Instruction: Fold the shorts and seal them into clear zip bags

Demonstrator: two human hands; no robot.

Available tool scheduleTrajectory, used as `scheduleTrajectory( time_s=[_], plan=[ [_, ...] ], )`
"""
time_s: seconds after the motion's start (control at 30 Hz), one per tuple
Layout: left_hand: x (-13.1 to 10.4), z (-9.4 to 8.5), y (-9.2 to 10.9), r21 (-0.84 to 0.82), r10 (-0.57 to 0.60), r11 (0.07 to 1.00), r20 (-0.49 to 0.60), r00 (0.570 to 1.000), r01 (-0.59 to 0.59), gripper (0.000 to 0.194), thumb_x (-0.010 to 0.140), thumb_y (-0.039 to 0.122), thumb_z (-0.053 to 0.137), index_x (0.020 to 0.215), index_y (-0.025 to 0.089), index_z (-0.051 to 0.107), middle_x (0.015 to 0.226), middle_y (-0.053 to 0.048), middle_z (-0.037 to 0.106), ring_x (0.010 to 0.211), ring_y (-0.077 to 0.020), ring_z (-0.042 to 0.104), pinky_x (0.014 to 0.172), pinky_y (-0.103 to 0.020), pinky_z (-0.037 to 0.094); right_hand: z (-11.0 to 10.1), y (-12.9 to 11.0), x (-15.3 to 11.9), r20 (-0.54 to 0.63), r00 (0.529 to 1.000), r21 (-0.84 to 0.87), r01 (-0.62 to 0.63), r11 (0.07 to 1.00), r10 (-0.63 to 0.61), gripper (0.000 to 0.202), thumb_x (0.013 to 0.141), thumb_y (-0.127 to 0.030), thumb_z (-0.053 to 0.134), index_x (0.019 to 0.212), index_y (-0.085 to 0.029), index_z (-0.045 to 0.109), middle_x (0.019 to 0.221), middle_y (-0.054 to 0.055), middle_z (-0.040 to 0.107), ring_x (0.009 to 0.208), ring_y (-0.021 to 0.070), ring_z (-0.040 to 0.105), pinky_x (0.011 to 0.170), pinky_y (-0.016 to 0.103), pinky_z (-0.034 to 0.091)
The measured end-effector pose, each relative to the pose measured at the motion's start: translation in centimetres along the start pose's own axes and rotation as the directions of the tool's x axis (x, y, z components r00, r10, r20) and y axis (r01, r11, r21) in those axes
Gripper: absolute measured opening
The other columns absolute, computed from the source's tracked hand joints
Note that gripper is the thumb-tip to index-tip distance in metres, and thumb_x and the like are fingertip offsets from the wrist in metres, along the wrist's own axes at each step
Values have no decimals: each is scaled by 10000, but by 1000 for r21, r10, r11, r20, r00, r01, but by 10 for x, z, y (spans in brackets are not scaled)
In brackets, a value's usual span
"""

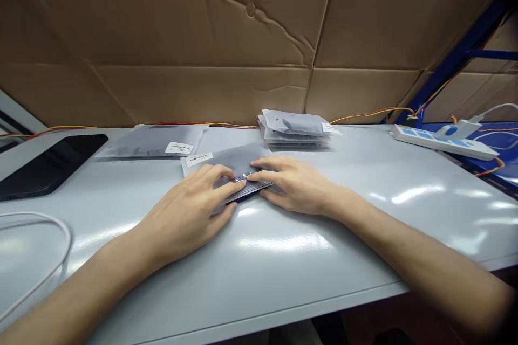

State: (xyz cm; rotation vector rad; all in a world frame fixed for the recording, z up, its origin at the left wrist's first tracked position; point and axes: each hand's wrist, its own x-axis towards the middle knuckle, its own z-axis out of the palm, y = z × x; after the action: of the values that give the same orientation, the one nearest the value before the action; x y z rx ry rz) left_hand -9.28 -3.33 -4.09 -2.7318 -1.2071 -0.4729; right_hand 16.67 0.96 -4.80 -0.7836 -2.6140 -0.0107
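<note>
A small pile of frosted plastic pouches (243,156) with a white barcode label (199,159) lies at the middle of the table. My left hand (190,205) is closed on its near left side, fingers on top and thumb at the front edge. From the right, my right hand (297,186) grips the same pile, its fingers over the top pouch and its thumb low at the front edge. The fingertips of both hands almost meet on the shiny plastic. What the pouches contain cannot be made out.
Behind the hands stands a stack of similar pouches (297,124). More labelled pouches (149,141) lie at the back left, beside a black tablet-like slab (52,164). A white cable (67,237) curls at left. A power strip (441,142) sits at right, before a cardboard wall (202,27).
</note>
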Motion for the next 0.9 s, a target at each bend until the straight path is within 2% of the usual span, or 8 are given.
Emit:
scheduleTrajectory(
  time_s=[0.1, 0.2, 0.37, 0.47, 0.57, 0.67, 0.8, 0.9],
  plan=[
    [0, 2, 1, -11, -18, 1000, 31, 999, 19, 368, 1008, 345, 456, 1281, 258, 686, 1238, -92, 641, 1087, -275, 623, 930, -438, 536, 2, 0, 0, 38, 999, 25, 2, 1000, -3, 370, 986, -244, 567, 1338, -229, 678, 1478, 109, 600, 1327, 251, 594, 1112, 444, 495],
    [0, 2, 1, 4, -14, 1000, 45, 999, 14, 379, 1021, 319, 420, 1279, 267, 692, 1252, -96, 646, 1101, -282, 622, 943, -463, 531, -1, -1, 0, 99, 995, 26, -13, 1000, 10, 405, 999, -255, 556, 1396, -248, 637, 1528, 98, 550, 1372, 257, 564, 1123, 447, 494],
    [1, 2, 5, 23, -54, 998, 59, 997, 52, 357, 1020, 333, 452, 1293, 277, 674, 1253, -82, 652, 1105, -276, 612, 917, -449, 532, -6, -4, 2, 157, 988, 23, 5, 1000, -9, 406, 1033, -296, 510, 1417, -215, 618, 1535, 141, 526, 1382, 297, 552, 1092, 496, 515],
    [2, 3, 10, 28, -156, 987, 33, 987, 155, 286, 990, 349, 507, 1195, 255, 682, 1173, -75, 659, 1037, -267, 624, 835, -407, 536, -2, -3, 2, 113, 994, 19, -9, 1000, 7, 377, 1033, -278, 508, 1380, -240, 651, 1518, 121, 551, 1343, 292, 591, 1075, 494, 530],
    [3, 3, 15, 78, -299, 951, 5, 954, 298, 197, 949, 294, 520, 1090, 240, 646, 1088, -72, 648, 897, -252, 634, 703, -368, 511, 5, -1, 2, 32, 999, 15, -43, 999, 43, 363, 1020, -254, 531, 1356, -264, 669, 1487, 89, 594, 1315, 262, 616, 1065, 442, 541],
    [4, 3, 17, 116, -382, 918, 9, 924, 379, 160, 912, 233, 514, 1050, 237, 594, 1055, -65, 651, 799, -247, 626, 618, -358, 460, 11, -2, 5, -2, 996, -12, -94, 996, 94, 371, 999, -210, 542, 1349, -249, 658, 1407, 79, 662, 1226, 238, 663, 993, 402, 566],
    [4, 3, 15, 93, -401, 914, 46, 915, 396, 157, 922, 197, 475, 1043, 238, 566, 1033, -46, 659, 741, -224, 612, 610, -353, 435, 14, -6, 11, -21, 987, -72, -162, 984, 161, 297, 948, -142, 557, 1203, -231, 681, 1219, 70, 728, 1053, 221, 682, 837, 347, 548],
    [3, 2, 10, 41, -308, 951, 54, 950, 306, 172, 956, 220, 458, 1053, 241, 597, 1002, -43, 654, 792, -227, 619, 663, -360, 461, 13, -6, 14, -26, 976, -110, -218, 970, 217, 271, 907, -93, 558, 1113, -224, 674, 1096, 56, 729, 967, 208, 666, 751, 305, 492]
  ],
)
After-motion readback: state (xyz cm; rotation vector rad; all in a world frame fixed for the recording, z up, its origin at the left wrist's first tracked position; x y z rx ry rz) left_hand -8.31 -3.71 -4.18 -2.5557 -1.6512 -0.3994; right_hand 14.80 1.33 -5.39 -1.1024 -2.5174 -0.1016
